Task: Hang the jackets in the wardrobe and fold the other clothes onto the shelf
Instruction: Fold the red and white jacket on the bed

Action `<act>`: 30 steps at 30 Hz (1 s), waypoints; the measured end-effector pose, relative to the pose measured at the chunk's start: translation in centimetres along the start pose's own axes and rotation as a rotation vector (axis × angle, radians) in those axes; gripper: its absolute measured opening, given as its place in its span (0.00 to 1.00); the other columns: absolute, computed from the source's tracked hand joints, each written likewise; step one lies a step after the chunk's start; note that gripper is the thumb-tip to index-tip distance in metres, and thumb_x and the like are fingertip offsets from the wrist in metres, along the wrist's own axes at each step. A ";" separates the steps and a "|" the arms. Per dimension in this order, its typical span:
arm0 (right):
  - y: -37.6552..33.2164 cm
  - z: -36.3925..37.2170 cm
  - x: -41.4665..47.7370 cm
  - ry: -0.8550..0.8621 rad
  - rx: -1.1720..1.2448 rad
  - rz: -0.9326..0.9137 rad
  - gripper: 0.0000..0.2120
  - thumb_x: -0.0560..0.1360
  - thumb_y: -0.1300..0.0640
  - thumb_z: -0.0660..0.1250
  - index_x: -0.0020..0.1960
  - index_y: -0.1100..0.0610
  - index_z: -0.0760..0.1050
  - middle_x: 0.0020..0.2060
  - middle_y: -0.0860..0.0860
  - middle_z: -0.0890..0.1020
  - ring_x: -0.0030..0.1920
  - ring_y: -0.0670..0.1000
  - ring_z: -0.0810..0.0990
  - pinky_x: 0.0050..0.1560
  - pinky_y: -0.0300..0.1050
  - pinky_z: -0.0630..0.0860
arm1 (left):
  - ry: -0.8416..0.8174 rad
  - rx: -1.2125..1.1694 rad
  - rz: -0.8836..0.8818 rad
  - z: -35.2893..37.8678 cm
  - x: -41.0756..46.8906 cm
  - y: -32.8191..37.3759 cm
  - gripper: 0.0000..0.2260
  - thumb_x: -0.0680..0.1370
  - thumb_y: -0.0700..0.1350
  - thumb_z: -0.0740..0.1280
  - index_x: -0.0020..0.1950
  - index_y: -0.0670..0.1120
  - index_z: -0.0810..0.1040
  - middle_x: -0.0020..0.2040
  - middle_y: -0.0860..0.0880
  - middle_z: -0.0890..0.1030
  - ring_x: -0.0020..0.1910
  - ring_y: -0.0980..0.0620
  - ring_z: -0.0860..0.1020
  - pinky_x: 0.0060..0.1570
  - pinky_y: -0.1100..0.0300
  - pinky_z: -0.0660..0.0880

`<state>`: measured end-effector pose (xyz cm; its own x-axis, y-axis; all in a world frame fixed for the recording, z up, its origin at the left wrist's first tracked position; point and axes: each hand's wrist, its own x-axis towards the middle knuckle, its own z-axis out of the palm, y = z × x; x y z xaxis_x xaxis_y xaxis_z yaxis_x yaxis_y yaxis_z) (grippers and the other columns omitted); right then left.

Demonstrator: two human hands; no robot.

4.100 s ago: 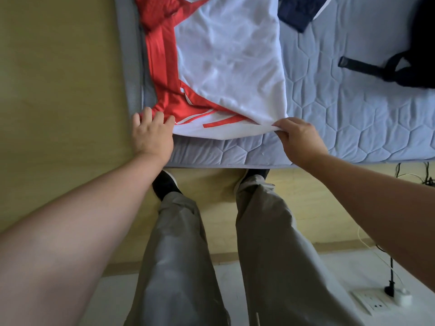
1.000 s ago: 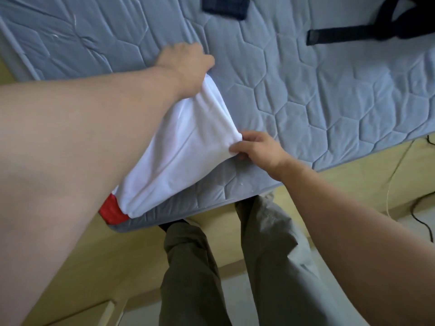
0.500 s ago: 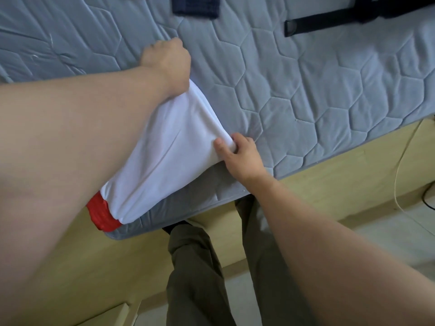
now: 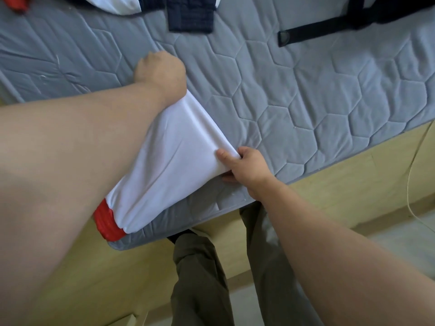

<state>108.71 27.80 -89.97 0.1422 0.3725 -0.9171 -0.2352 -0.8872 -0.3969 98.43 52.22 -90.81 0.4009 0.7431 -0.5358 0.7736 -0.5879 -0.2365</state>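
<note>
Left grip (image 4: 160,71) is fisted on the far end of one white shirt (image 4: 169,156), and right grip (image 4: 244,168) pinches its near corner, thumb on top. Stretched between the two, the shirt lies on the mattress (image 4: 329,102) by the front edge, its red hem at the mattress corner. Farther back lie one navy garment (image 4: 190,17) and one black strap (image 4: 317,34).

Smooth white cloth shirt (image 4: 174,161) (ribbed red trim), quilted matt grey mattress (image 4: 306,102), pale wood bedframe (image 4: 341,184).
</note>
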 end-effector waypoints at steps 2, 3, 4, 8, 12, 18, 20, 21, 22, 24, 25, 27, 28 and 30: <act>0.2 0.2 -0.2 0.046 -0.007 -0.037 0.25 0.71 0.39 0.73 0.52 0.60 0.76 0.49 0.59 0.83 0.49 0.61 0.84 0.48 0.64 0.83 | 0.037 -0.068 0.035 -0.2 0.1 0.7 0.14 0.78 0.38 0.59 0.60 0.36 0.78 0.59 0.35 0.78 0.58 0.31 0.77 0.56 0.43 0.75; 0.4 0.3 -0.5 0.068 -0.035 -0.070 0.24 0.72 0.39 0.72 0.53 0.58 0.73 0.50 0.58 0.82 0.50 0.60 0.83 0.48 0.64 0.82 | 0.064 -0.101 0.056 -0.3 0.0 0.9 0.14 0.79 0.39 0.58 0.59 0.36 0.78 0.59 0.35 0.77 0.57 0.31 0.77 0.56 0.43 0.75; 0.7 0.3 -0.7 0.089 -0.058 -0.102 0.22 0.73 0.40 0.72 0.53 0.55 0.69 0.51 0.55 0.80 0.50 0.58 0.82 0.49 0.63 0.82 | 0.091 -0.135 0.075 -0.4 -0.2 1.1 0.13 0.80 0.39 0.57 0.58 0.36 0.77 0.58 0.35 0.77 0.57 0.31 0.77 0.56 0.42 0.74; 1.1 -0.1 -0.8 0.104 -0.087 -0.118 0.19 0.77 0.46 0.70 0.58 0.50 0.63 0.55 0.49 0.74 0.51 0.51 0.79 0.51 0.58 0.82 | 0.144 -0.396 0.137 -0.4 -2.4 2.0 0.09 0.80 0.40 0.57 0.54 0.39 0.75 0.58 0.37 0.74 0.54 0.34 0.75 0.52 0.42 0.71; -0.4 -0.4 -0.8 0.098 -0.264 -0.084 0.16 0.77 0.48 0.65 0.61 0.50 0.64 0.54 0.50 0.76 0.45 0.47 0.78 0.36 0.44 0.74 | 0.390 -0.599 0.111 0.7 -6.2 2.9 0.10 0.78 0.41 0.59 0.55 0.40 0.76 0.63 0.41 0.75 0.53 0.38 0.76 0.52 0.45 0.70; -5.4 2.4 -0.5 0.302 -0.570 -0.206 0.27 0.77 0.37 0.59 0.69 0.53 0.68 0.65 0.56 0.73 0.64 0.61 0.73 0.64 0.58 0.70 | 0.541 -0.532 -0.199 5.9 -15.3 2.5 0.14 0.80 0.49 0.64 0.63 0.44 0.78 0.72 0.45 0.73 0.67 0.42 0.74 0.61 0.46 0.67; -7.2 4.2 0.5 0.308 -0.586 -0.278 0.30 0.78 0.33 0.58 0.69 0.54 0.68 0.66 0.56 0.73 0.67 0.61 0.72 0.66 0.59 0.69 | 0.516 -0.501 -0.298 7.9 -17.9 2.4 0.18 0.82 0.54 0.61 0.68 0.47 0.75 0.75 0.46 0.70 0.71 0.43 0.70 0.64 0.44 0.65; -8.0 5.2 1.3 0.316 -0.591 -0.307 0.31 0.78 0.32 0.57 0.69 0.55 0.68 0.66 0.57 0.73 0.67 0.61 0.72 0.66 0.59 0.69 | 0.490 -0.487 -0.334 8.9 -18.9 2.3 0.21 0.82 0.56 0.59 0.71 0.49 0.72 0.77 0.46 0.68 0.74 0.43 0.68 0.67 0.43 0.63; -8.9 5.9 2.2 0.329 -0.589 -0.322 0.31 0.79 0.32 0.56 0.69 0.56 0.68 0.67 0.57 0.73 0.67 0.62 0.71 0.66 0.59 0.69 | 0.453 -0.475 -0.364 9.6 -19.4 2.5 0.23 0.82 0.59 0.57 0.74 0.50 0.69 0.78 0.47 0.65 0.76 0.44 0.65 0.69 0.41 0.61; -10.0 7.2 4.4 0.351 -0.591 -0.295 0.31 0.80 0.32 0.54 0.68 0.57 0.67 0.67 0.58 0.73 0.68 0.63 0.71 0.66 0.59 0.68 | 0.354 -0.456 -0.408 11.1 -20.0 2.7 0.28 0.82 0.65 0.54 0.78 0.53 0.63 0.81 0.47 0.60 0.79 0.43 0.59 0.72 0.37 0.56; -10.3 7.7 5.5 0.361 -0.607 -0.267 0.30 0.80 0.33 0.53 0.67 0.57 0.66 0.67 0.58 0.73 0.68 0.63 0.71 0.65 0.58 0.67 | 0.307 -0.440 -0.415 11.8 -20.0 3.0 0.30 0.81 0.67 0.52 0.80 0.54 0.60 0.81 0.48 0.58 0.80 0.43 0.57 0.73 0.35 0.53; -10.2 8.1 7.0 0.370 -0.663 -0.254 0.26 0.82 0.37 0.52 0.67 0.57 0.66 0.67 0.59 0.73 0.68 0.63 0.71 0.63 0.57 0.67 | 0.242 -0.422 -0.395 13.2 -19.6 3.5 0.33 0.80 0.69 0.53 0.81 0.54 0.57 0.82 0.47 0.56 0.80 0.42 0.55 0.73 0.30 0.50; -9.8 7.9 7.5 0.371 -0.689 -0.281 0.24 0.83 0.39 0.52 0.66 0.58 0.66 0.67 0.59 0.73 0.67 0.64 0.72 0.62 0.56 0.68 | 0.224 -0.425 -0.378 13.7 -19.3 3.8 0.34 0.79 0.69 0.53 0.82 0.54 0.56 0.82 0.46 0.55 0.81 0.42 0.53 0.72 0.28 0.49; -8.9 7.2 8.0 0.378 -0.711 -0.374 0.21 0.84 0.42 0.52 0.64 0.59 0.66 0.64 0.60 0.75 0.64 0.64 0.74 0.57 0.54 0.68 | 0.204 -0.443 -0.356 14.5 -18.8 4.6 0.36 0.79 0.69 0.51 0.82 0.54 0.51 0.83 0.46 0.52 0.81 0.41 0.50 0.71 0.26 0.48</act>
<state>104.98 40.63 -94.02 0.4276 0.6686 -0.6084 0.5255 -0.7315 -0.4345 87.35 30.89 -93.53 0.1320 0.9418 -0.3093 0.9907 -0.1353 0.0107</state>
